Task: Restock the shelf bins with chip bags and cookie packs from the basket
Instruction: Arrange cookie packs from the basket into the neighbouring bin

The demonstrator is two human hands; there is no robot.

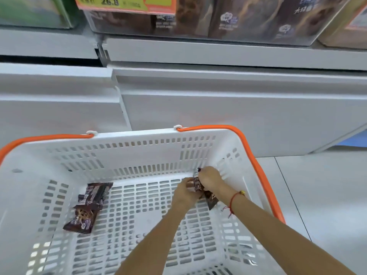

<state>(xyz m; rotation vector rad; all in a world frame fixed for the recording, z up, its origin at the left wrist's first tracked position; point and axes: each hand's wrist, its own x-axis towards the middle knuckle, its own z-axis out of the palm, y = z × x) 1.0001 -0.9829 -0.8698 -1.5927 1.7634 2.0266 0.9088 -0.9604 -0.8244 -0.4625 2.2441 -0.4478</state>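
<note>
A white slotted basket (139, 139) with orange handles stands on the floor below me. Both my hands reach into its far right corner. My right hand (210, 180) grips dark brown cookie packs (211, 198) there, one end poking up past my fingers. My left hand (184, 192) curls round the same packs from the left. Two more brown cookie packs (87, 207) lie overlapping on the basket floor at the left. A clear shelf bin (198, 18) of brown cookie boxes sits above.
White shelf base panels (218, 108) rise just behind the basket. An orange price tag (125, 3) reading 26.8 hangs on the bin front. A green box (33, 10) stands top left. Grey floor tiles (317, 185) lie to the right.
</note>
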